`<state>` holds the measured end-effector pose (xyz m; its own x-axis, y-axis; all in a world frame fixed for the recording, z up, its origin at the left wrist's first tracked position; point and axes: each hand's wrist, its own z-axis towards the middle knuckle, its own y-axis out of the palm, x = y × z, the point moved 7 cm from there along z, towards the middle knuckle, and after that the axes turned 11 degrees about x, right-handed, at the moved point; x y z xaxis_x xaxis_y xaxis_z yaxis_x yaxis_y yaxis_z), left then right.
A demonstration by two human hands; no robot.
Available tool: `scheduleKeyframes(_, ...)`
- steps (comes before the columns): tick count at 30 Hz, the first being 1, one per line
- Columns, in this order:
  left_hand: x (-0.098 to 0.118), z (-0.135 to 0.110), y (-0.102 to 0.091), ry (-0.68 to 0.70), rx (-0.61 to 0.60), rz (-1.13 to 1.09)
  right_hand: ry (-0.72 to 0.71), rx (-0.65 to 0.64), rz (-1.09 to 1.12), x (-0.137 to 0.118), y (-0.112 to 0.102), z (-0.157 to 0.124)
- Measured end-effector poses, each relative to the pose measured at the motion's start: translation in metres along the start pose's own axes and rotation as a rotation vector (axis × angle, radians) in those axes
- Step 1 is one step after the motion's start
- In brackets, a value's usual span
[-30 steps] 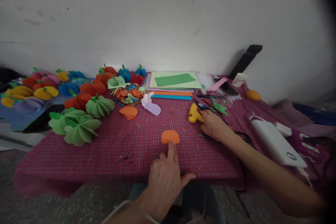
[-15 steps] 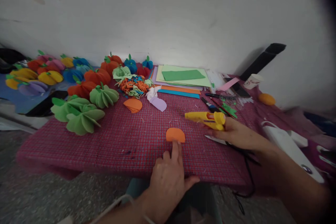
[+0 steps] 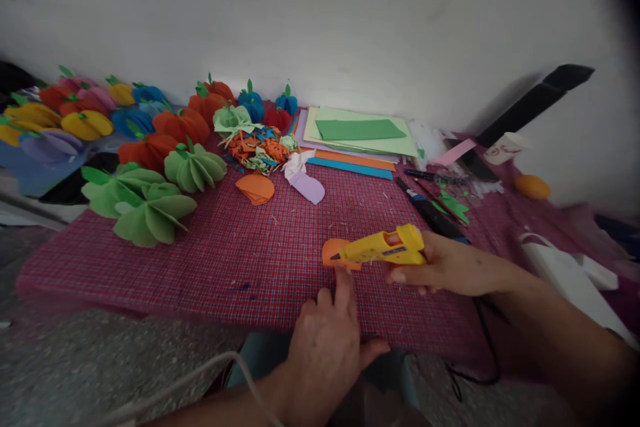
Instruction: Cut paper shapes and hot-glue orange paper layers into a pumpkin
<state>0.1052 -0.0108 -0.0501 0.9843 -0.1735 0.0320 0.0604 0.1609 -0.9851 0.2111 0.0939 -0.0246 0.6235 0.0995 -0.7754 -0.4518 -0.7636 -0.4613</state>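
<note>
A yellow hot glue gun (image 3: 380, 248) is gripped in my right hand (image 3: 445, 263), its dark nozzle over an orange half-round paper piece (image 3: 329, 250). Whether the tip touches the paper I cannot tell. My left hand (image 3: 327, 340) presses the lower edge of that piece with the index fingertip. Its thumb sticks out to the side and the other fingers are partly bent, holding nothing. Farther back lie a stack of orange paper pieces (image 3: 256, 188) and a lilac paper piece (image 3: 307, 187) with crumpled white paper (image 3: 299, 163) against it.
Several paper pumpkins in many colours, among them a green one (image 3: 153, 217), crowd the left. Paper scraps (image 3: 260, 149) and coloured sheets (image 3: 363, 130) lie at the back. A cutter (image 3: 430, 210), a paper cup (image 3: 505, 148) and a white power strip (image 3: 575, 283) are at right.
My right hand has brought the glue gun left and down, so its nozzle is now over the orange piece. My left fingertip stays on the paper. The camera view has shifted slightly.
</note>
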Motion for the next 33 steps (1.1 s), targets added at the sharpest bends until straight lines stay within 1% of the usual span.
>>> scheduleKeyframes(3, 0.000, 0.000, -0.001, 0.006, 0.012, 0.000, -0.003, -0.026, -0.003, 0.000, 0.004, 0.003)
scheduleKeyframes(8, 0.000, 0.001, -0.001, 0.008, -0.004, -0.013, -0.003, -0.035, -0.013, 0.003, 0.008, 0.007)
scheduleKeyframes(18, -0.002, -0.001, 0.000, 0.020, -0.016, -0.036, 0.001, -0.042, -0.054, 0.004, 0.009, 0.006)
scheduleKeyframes(29, -0.001, -0.001, -0.001, 0.021, 0.001, -0.034, -0.006, -0.055, -0.020, -0.002, 0.012, 0.007)
scheduleKeyframes(33, -0.001, 0.000, -0.001, 0.018, -0.015, -0.025, 0.005, -0.053, -0.028, -0.001, 0.012, 0.007)
